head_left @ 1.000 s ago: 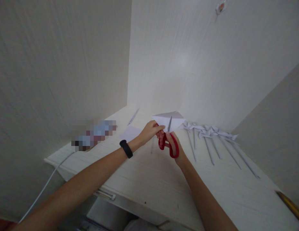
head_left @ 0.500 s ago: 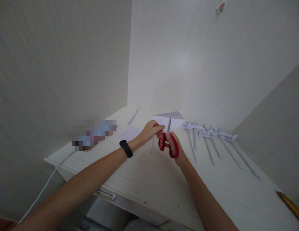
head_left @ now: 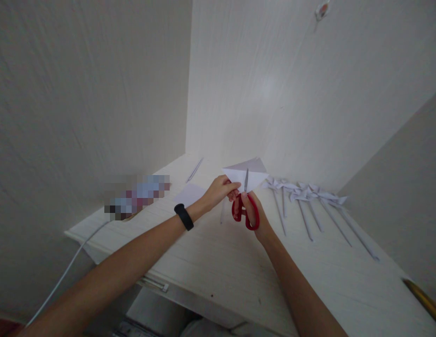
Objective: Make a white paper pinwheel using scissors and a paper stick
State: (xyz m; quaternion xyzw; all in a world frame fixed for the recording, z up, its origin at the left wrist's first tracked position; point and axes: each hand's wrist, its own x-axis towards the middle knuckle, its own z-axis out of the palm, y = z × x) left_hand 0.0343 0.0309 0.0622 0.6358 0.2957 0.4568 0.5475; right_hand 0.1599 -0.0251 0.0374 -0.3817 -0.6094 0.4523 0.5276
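Paper (head_left: 254, 177), folded to a white triangle, sits pinched at its near-left corner between the closed fingers of my left hand (head_left: 218, 191), held clear of the desk (head_left: 218, 262) so the blades can reach it. My right hand (head_left: 254, 214) grips the red-handled scissors (head_left: 245, 208), fingers closed through the loops; the blades point to 12 o'clock and lie nearly closed against the sheet's lower edge. At 3 o'clock of the hands, near but apart, paper pinwheels on sticks (head_left: 305, 201) lie in a row. At 9 o'clock rests a flat white sheet (head_left: 190, 193); a thin stick (head_left: 194, 170) lies at 11 o'clock. A black band (head_left: 184, 216) circles my left wrist. Nothing obstructs the cut.
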